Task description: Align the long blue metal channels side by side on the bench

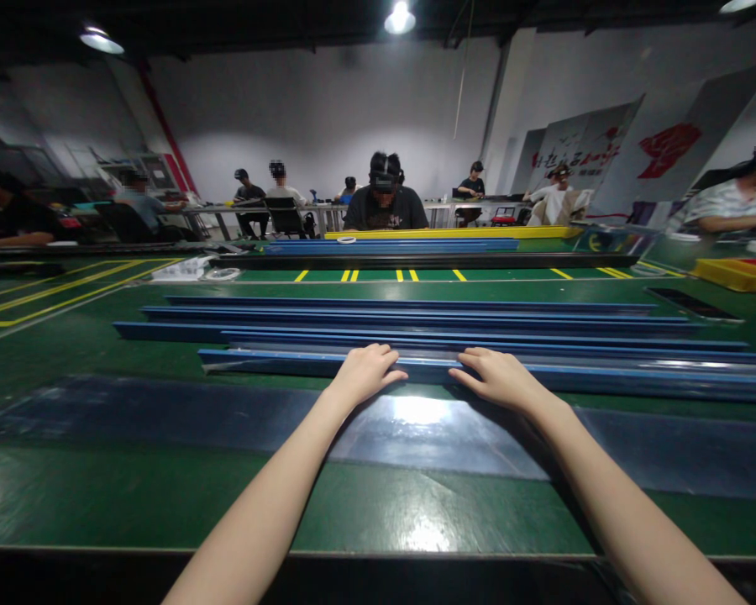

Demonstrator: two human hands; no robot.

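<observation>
A long blue channel strip [277, 361] lies across the green table, nearest to me among several like it. My left hand [365, 374] is closed on its near wall, fingers over the top and thumb on the side facing me. A short way to the right, my right hand [499, 378] grips the same wall in a similar way, its thumb pointing toward the left one. The fingertips of both hands are partly hidden inside the channel. Below the wrists, a wide, shiny transparent plastic strip [195, 412] lies flat on the table.
More blue channel strips [416, 318] lie parallel just beyond. Farther back are a long black bar [428, 261] and a yellow strip [479, 233]. A dark flat phone-like object [693, 304] and a yellow tray [737, 276] are at right. A person [387, 206] sits opposite; others work around the room.
</observation>
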